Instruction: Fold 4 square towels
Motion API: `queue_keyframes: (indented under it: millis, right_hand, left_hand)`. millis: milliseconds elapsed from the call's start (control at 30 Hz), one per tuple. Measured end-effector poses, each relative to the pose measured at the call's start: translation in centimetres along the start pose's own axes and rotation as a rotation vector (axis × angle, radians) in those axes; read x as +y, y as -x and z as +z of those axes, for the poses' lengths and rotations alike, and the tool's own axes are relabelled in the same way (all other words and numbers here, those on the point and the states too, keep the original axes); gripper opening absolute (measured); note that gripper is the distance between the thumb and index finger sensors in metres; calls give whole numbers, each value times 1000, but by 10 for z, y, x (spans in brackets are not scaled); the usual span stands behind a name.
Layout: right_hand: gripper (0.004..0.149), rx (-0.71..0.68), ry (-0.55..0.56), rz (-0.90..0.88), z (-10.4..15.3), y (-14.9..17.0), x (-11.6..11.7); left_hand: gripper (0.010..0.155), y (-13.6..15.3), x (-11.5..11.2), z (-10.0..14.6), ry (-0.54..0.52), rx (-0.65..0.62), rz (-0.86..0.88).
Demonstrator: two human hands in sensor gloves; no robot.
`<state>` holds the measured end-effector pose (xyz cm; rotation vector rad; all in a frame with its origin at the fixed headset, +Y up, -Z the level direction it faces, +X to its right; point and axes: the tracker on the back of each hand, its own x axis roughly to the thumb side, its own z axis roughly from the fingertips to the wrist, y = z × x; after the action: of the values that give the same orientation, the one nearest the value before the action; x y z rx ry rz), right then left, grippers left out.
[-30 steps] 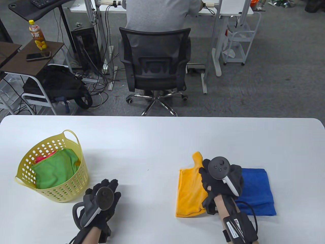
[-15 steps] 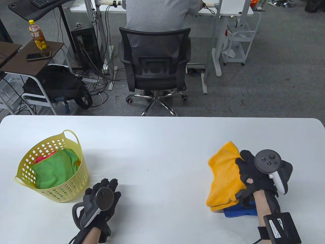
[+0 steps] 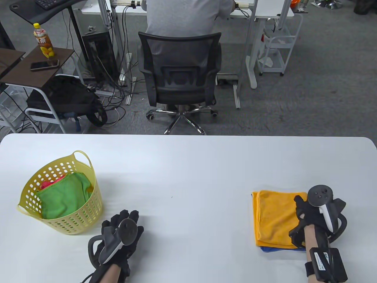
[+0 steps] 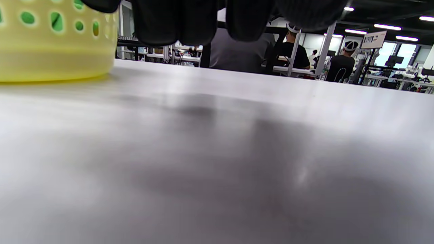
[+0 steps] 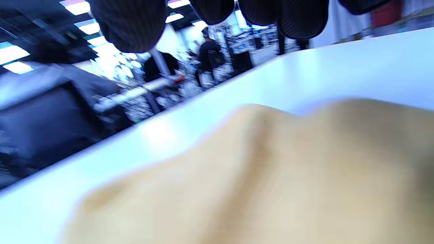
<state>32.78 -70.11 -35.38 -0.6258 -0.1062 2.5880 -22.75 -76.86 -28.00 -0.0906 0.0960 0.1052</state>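
A folded orange towel (image 3: 274,218) lies flat at the table's right front, on top of a blue towel (image 3: 267,249) of which only a thin strip shows at the near edge. My right hand (image 3: 304,207) rests on the orange towel's right edge. In the right wrist view its fingertips (image 5: 281,17) hang clear above the blurred orange towel (image 5: 271,176) and hold nothing. My left hand (image 3: 125,219) lies flat and empty on the bare table, fingers spread. A green towel (image 3: 64,194) and a red one (image 3: 48,184) sit in the yellow basket (image 3: 84,216).
The basket stands at the table's left front, just left of my left hand; it also shows in the left wrist view (image 4: 51,51). The white table (image 3: 188,165) stretches between the hands. A seated person and an office chair (image 3: 179,70) are beyond the far edge.
My right hand has carried the orange towel rightwards and laid it flat over the blue towel, covering most of it. My left hand has slid slightly towards the near edge.
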Motion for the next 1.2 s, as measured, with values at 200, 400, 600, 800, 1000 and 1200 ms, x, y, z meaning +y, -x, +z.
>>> queue_keyframes:
  millis: [200, 400, 600, 800, 1000, 1200]
  right_hand:
    - [79, -314, -63, -462, 55, -104, 5]
    - [79, -471, -124, -304, 68, -130, 48]
    - [78, -425, -137, -407, 50, -108, 42]
    - [77, -437, -131, -472, 45, -105, 31]
    - [77, -479, -149, -492, 49, -110, 29]
    - [77, -507, -170, -498, 54, -114, 29]
  left_hand:
    - [65, -7, -3, 1, 22, -19, -12]
    - [66, -9, 45, 21, -122, -49, 70]
    - [66, 15, 154, 39, -286, 14, 215]
    - [59, 67, 229, -34, -208, 424, -31]
    - [65, 119, 185, -104, 195, 729, -106]
    - [74, 145, 144, -127, 439, 769, -123]
